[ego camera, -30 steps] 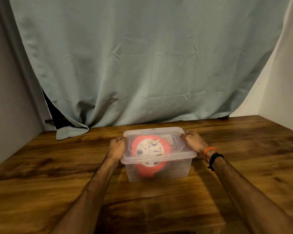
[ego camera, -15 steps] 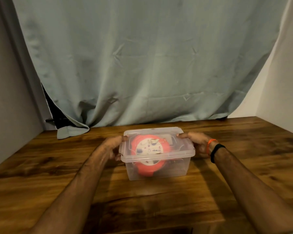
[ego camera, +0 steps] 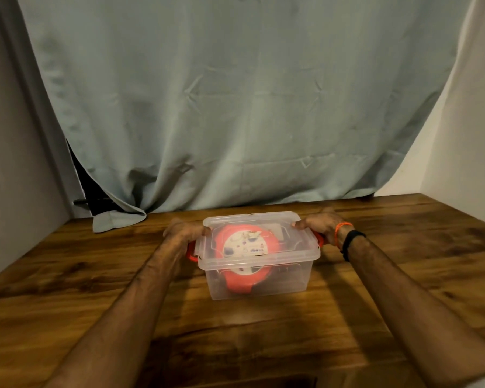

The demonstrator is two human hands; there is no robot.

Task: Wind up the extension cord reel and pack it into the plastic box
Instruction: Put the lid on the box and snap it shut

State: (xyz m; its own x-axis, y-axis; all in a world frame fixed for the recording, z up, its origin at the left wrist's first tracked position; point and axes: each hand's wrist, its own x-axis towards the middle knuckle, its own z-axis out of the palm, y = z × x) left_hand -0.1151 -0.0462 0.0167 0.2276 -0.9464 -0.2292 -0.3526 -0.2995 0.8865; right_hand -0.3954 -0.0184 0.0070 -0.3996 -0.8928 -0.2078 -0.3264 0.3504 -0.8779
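A clear plastic box (ego camera: 280,278) stands on the wooden table with its clear lid (ego camera: 252,222) on top. Inside it lies the red extension cord reel (ego camera: 247,245), its white round label facing up. My left hand (ego camera: 184,231) grips the box's left end, fingers curled over the lid's edge, above a red latch (ego camera: 191,252). At the box's right end my right hand (ego camera: 318,224) grips the same way, over the other red latch (ego camera: 321,240). Both latches stick out sideways.
The wooden table (ego camera: 95,275) spreads around the box. A grey-green curtain (ego camera: 235,107) hangs behind it, with its hem resting on the table at the back left. Walls close in on the left and right.
Both hands have slid from the lid's sides toward its back corners, uncovering the red latches. The box has stayed in place with the lid on.
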